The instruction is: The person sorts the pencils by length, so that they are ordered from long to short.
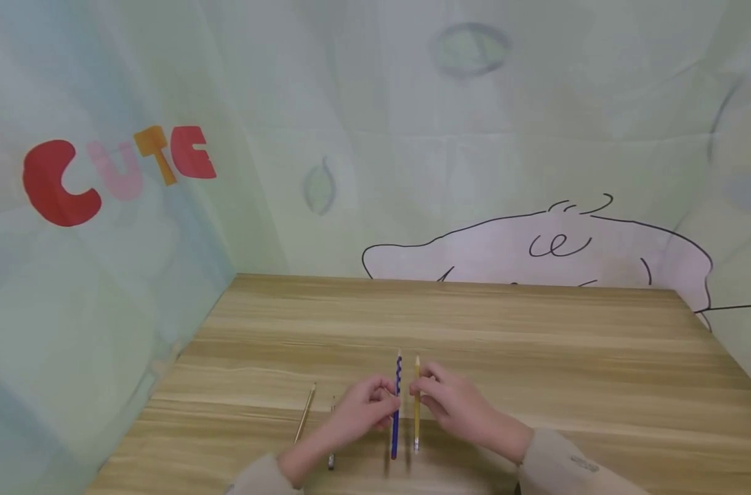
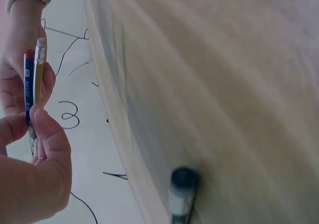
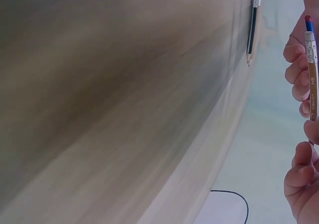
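Observation:
Between thumb and fingers, my left hand (image 1: 364,407) pinches a blue pencil (image 1: 395,436) with a red end; it stands nearly upright in the head view, tip up. My right hand (image 1: 455,404) pinches a yellow pencil (image 1: 417,423) with a white eraser, also tip up. The two pencils are side by side with a narrow gap in the head view. In the right wrist view, lettering with "HB" shows on the yellow pencil (image 3: 312,82). From the left wrist, the blue pencil (image 2: 28,79) overlaps the yellow one's edge.
Left of my left hand, a gold-coloured pencil (image 1: 305,411) lies on the wooden table (image 1: 258,330). A dark pencil (image 1: 332,460) with a pale band near its end lies partly hidden under my left forearm. A printed cloth (image 1: 350,89) hangs behind the table and along its left side.

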A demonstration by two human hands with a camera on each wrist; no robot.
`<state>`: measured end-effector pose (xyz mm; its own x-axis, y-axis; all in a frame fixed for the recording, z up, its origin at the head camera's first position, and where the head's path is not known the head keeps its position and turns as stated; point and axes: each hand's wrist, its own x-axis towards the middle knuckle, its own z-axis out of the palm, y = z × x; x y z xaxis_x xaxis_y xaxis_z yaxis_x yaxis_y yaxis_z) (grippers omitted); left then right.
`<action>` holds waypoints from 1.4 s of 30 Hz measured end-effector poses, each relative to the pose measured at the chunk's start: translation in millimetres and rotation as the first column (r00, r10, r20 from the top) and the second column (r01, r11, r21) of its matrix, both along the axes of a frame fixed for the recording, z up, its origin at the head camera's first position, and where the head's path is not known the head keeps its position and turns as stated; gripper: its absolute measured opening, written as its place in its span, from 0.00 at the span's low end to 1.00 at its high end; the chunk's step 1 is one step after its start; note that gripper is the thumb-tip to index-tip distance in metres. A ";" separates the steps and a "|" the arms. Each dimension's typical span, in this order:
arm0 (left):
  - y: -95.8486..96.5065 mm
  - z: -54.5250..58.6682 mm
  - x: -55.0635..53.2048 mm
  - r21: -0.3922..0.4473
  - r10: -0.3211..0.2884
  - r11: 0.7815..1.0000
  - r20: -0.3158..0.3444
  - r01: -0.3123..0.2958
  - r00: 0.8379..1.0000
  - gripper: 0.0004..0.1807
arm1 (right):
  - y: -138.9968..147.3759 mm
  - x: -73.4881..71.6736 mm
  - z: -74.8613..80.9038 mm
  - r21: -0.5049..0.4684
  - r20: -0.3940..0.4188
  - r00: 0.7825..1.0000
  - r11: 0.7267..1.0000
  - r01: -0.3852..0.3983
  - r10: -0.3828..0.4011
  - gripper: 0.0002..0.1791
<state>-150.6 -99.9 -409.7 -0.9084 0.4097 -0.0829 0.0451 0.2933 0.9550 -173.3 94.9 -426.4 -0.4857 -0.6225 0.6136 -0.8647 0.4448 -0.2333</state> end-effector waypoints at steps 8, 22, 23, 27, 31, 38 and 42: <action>16.9 -7.9 3.7 0.030 0.001 1.000 0.048 -0.002 0.999 0.11 | 11.2 4.7 -1.8 -0.008 -0.026 1.000 1.000 0.006 -0.006 0.10; 26.6 -16.7 3.4 0.066 0.007 0.998 0.100 -0.014 0.995 0.10 | 18.8 12.8 -4.6 0.012 -0.019 1.000 1.000 0.006 -0.006 0.12; 26.8 -16.9 3.6 0.064 0.006 0.998 0.099 -0.013 0.995 0.10 | 18.9 13.2 -4.8 0.006 -0.025 1.000 1.000 -0.002 0.002 0.12; 28.0 -16.8 3.9 0.056 0.011 0.998 0.095 -0.017 0.995 0.10 | 19.2 14.7 -5.6 -0.010 -0.036 0.999 1.000 -0.022 0.021 0.12; 28.6 -17.0 3.4 0.040 0.017 0.999 0.095 -0.021 0.995 0.09 | 19.5 15.3 -6.3 -0.012 -0.036 0.999 1.000 -0.017 0.017 0.12; 28.9 -15.6 2.5 0.005 0.010 1.000 0.081 -0.010 0.997 0.09 | 20.3 15.4 -6.9 0.000 -0.019 1.000 1.000 -0.013 0.013 0.12; 29.0 -14.6 2.1 -0.011 0.004 1.000 0.071 -0.003 0.997 0.09 | 20.2 14.5 -6.8 0.004 -0.012 1.000 1.000 -0.013 0.013 0.12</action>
